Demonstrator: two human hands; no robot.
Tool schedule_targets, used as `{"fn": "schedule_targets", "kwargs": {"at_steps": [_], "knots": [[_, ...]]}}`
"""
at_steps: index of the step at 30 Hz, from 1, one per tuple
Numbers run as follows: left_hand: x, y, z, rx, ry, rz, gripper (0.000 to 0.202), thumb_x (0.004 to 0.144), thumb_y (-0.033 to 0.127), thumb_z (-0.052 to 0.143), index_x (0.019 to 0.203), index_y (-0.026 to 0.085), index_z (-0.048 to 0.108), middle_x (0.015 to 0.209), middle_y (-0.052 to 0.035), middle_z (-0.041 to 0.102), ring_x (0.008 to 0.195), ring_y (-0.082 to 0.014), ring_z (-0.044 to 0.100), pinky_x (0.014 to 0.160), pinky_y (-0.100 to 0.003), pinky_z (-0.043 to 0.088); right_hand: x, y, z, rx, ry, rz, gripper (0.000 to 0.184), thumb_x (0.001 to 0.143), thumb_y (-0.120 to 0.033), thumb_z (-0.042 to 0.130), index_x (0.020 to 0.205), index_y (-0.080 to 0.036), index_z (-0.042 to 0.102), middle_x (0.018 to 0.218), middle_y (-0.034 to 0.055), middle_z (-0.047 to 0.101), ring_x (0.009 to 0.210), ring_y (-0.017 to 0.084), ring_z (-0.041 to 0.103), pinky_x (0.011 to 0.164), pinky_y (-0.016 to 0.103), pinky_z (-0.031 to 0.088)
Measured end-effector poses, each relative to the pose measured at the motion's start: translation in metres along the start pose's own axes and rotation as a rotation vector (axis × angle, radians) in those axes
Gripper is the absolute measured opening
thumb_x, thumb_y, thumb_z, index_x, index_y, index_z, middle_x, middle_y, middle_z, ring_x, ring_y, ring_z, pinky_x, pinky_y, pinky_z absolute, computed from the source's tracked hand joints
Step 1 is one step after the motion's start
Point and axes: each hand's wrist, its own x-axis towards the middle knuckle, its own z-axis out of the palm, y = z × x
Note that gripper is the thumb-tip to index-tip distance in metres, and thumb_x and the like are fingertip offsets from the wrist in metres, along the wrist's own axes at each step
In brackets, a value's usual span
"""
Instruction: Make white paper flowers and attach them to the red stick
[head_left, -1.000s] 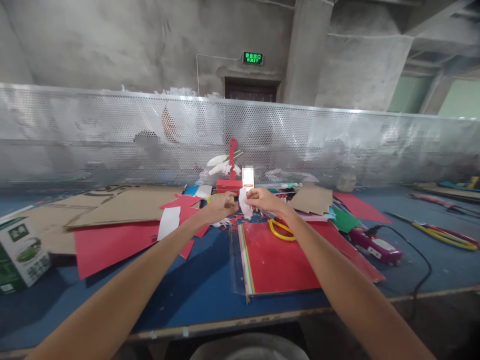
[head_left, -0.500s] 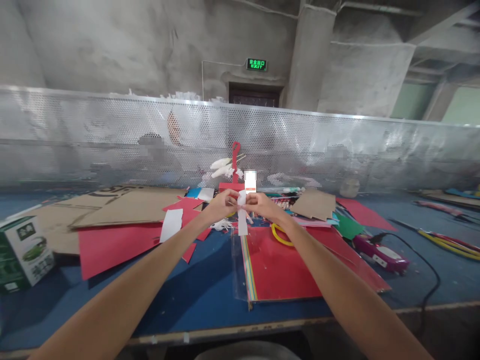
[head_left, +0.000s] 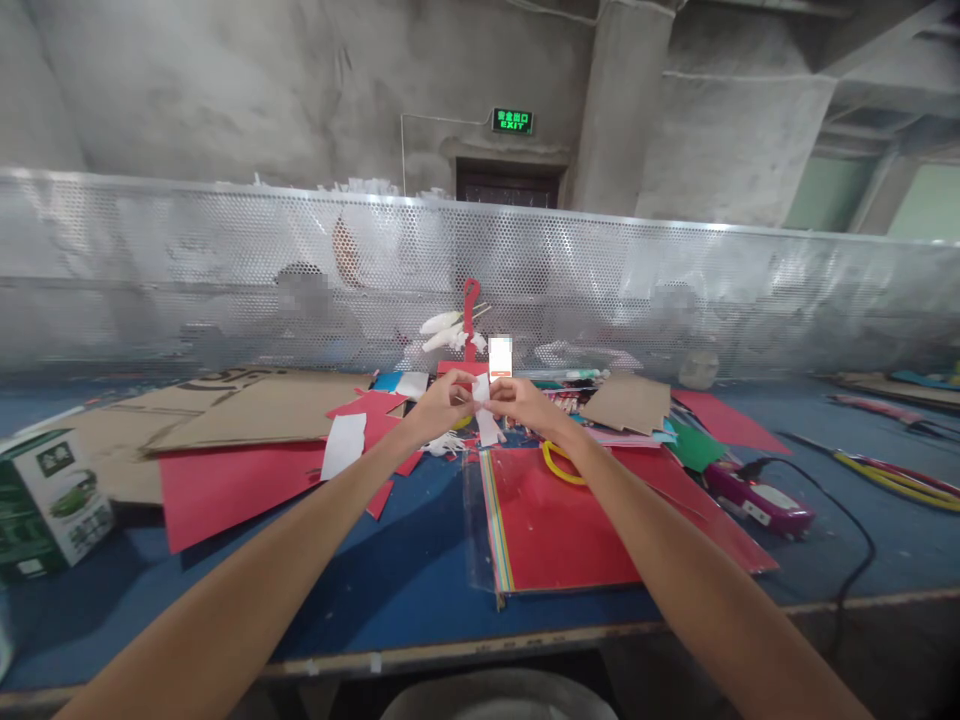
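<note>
near the front edge of the counter (head_left: 375, 570): red sheet pack (head_left: 562, 530), yellow loop (head_left: 553, 471) above it. farther in, left of center, white sheet (head_left: 343, 447) lies flat, looks unworked. toward the far edge, my left hand (head_left: 444, 405) and right hand (head_left: 529, 405), both grips closed on the white strip (head_left: 487, 430) mid-length. i'd call it partway: strip looks cut and pinched narrow, nothing visibly securing it yet. red stand (head_left: 469, 325) beyond.

Blue table (head_left: 390, 575) beneath cardboard (head_left: 262, 412), carton (head_left: 71, 490)
</note>
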Motion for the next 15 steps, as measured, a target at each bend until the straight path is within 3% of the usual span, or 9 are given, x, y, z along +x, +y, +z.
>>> {"fn": "schedule_targets", "kwargs": {"at_steps": [6,11,15], "knots": [[-0.002,0.002,0.003,0.151,0.012,0.053,0.034,0.078,0.033,0.064,0.107,0.019,0.053,0.079,-0.0024,0.064,0.073,-0.0183,0.063,0.067,-0.031,0.049,0.000,0.001,0.001,0.000,-0.002,0.010,0.016,0.079,-0.031,0.064,0.086,-0.017,0.058,0.064,-0.0005,0.059,0.052,0.010,0.052,0.047,0.020,0.040],[-0.003,0.000,0.002,0.365,0.076,0.140,0.028,0.085,0.035,0.055,0.108,0.019,0.052,0.092,-0.0063,0.064,0.078,-0.0190,0.062,0.071,-0.034,0.049,0.002,0.003,0.001,-0.004,0.014,0.022,0.016,0.078,-0.031,0.062,0.083,-0.017,0.058,0.064,-0.0004,0.058,0.053,0.011,0.052,0.046,0.021,0.038],[-0.013,0.031,0.009,0.570,0.129,0.313,0.023,0.091,0.035,0.044,0.103,0.019,0.055,0.100,-0.0089,0.064,0.088,-0.0207,0.060,0.075,-0.035,0.048,0.004,0.007,-0.002,-0.010,0.060,-0.014,0.020,0.075,-0.034,0.064,0.080,-0.016,0.057,0.063,-0.0019,0.056,0.051,0.010,0.049,0.048,0.021,0.038]]}}
